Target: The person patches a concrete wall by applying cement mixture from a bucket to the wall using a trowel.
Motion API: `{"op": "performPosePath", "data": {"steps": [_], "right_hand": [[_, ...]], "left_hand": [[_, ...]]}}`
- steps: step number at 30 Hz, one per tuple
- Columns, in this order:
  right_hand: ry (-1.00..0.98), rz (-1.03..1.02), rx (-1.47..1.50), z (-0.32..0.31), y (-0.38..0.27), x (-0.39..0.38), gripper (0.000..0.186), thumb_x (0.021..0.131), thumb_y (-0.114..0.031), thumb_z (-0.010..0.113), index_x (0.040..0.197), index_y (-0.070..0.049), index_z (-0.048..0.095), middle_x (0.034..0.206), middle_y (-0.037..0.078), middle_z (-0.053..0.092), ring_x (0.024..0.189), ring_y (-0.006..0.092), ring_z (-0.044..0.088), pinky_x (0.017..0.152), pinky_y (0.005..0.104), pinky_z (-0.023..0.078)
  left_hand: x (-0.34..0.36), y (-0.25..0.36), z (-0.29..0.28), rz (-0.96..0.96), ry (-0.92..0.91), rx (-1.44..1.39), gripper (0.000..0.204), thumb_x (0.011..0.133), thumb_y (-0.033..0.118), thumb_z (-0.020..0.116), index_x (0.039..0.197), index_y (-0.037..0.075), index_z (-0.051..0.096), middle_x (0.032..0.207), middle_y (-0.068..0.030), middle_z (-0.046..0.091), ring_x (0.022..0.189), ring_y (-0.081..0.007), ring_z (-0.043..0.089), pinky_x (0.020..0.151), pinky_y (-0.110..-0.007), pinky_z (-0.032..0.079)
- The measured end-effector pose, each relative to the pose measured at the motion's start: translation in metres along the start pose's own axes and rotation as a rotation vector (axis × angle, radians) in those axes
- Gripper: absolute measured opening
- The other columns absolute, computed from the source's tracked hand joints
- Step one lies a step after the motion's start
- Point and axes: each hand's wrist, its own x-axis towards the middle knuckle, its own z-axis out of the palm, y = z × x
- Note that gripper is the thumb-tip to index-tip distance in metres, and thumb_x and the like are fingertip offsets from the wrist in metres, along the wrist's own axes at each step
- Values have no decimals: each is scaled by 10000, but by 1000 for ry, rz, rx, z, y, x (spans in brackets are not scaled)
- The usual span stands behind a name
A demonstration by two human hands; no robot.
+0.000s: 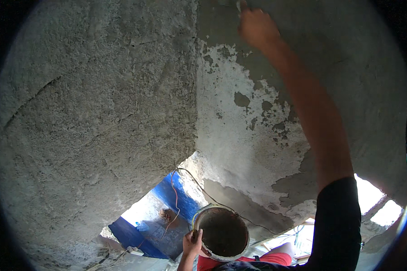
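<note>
My left hand [192,244] is closed on the left rim of a round bucket [248,239], held low in front of my body. Dark grey material [224,231] coats or fills the inside of the bucket; its depth is hard to judge. Raised high on the right, my right hand [257,28] is closed close to the wall [298,27], which has smooth grey plaster there. A small pale piece [238,5] shows at its fingertips by the upper picture edge, too cut off to name. Below the hand, a patchy whitish wall area [226,99] shows through.
A rough grey concrete surface [104,99] fills the left and meets the plastered wall in a corner. Below, a dark cable [196,183] and a reddish cord [175,198] hang near a blue and white wall part [183,192]. Bright openings [368,194] lie at lower right.
</note>
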Motion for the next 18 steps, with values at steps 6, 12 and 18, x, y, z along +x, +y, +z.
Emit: {"op": "performPosePath", "data": {"steps": [6, 12, 18], "right_hand": [[-239, -176, -71, 33, -23, -26, 321, 872, -61, 567, 1175, 38, 605, 1071, 254, 686, 987, 399, 693, 839, 491, 582], [-481, -160, 58, 32, -53, -108, 409, 826, -29, 552, 1229, 39, 570, 981, 296, 680, 946, 446, 686, 832, 511, 577], [-123, -123, 38, 6, -23, -27, 392, 822, -59, 586, 1208, 14, 599, 995, 274, 688, 957, 431, 685, 839, 509, 571]], "left_hand": [[-3, -5, 3, 33, 34, 33, 457, 940, 370, 639, 682, 0, 564, 605, -184, 590, 565, -325, 618, 544, -437, 427], [-8, -13, -5, -48, -18, 3, 401, 942, 357, 645, 785, -9, 600, 635, -170, 592, 601, -265, 611, 589, -417, 449], [-10, 6, -6, -77, -32, 0, 396, 940, 355, 658, 788, -7, 609, 646, -113, 618, 615, -203, 602, 581, -392, 441]]}}
